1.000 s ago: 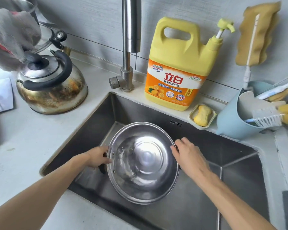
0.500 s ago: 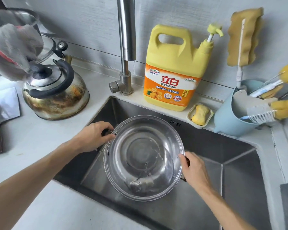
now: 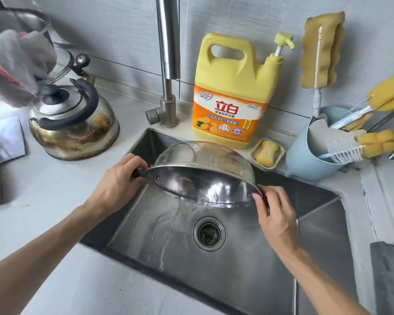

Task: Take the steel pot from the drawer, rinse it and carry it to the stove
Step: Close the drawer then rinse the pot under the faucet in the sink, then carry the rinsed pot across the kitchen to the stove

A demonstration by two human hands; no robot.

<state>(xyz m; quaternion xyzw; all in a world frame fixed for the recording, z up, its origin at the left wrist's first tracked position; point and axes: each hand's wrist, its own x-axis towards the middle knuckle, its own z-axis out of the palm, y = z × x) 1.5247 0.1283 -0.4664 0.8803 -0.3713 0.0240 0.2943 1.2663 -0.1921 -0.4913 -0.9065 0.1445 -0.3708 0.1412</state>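
The round steel pot (image 3: 205, 176) hangs over the steel sink (image 3: 248, 264), tipped steeply toward me with its mouth facing down and forward. Water runs out of its lower rim onto the sink floor beside the drain (image 3: 209, 233). My left hand (image 3: 118, 180) grips the black handle on the pot's left side. My right hand (image 3: 275, 214) holds the handle on its right side, lower than the left. The tap (image 3: 168, 53) stands behind the pot; no water comes from it.
A stained kettle (image 3: 75, 123) sits on the counter at left, under a grey cloth (image 3: 16, 64). Behind the sink stand a yellow detergent jug (image 3: 234, 92), a soap dish (image 3: 267, 153) and a blue holder (image 3: 309, 155) with brushes and sponges.
The pot went from lying open-side-up in the sink to lifted and tipped forward, and the water in it now pours out. Both hands rose with its handles.
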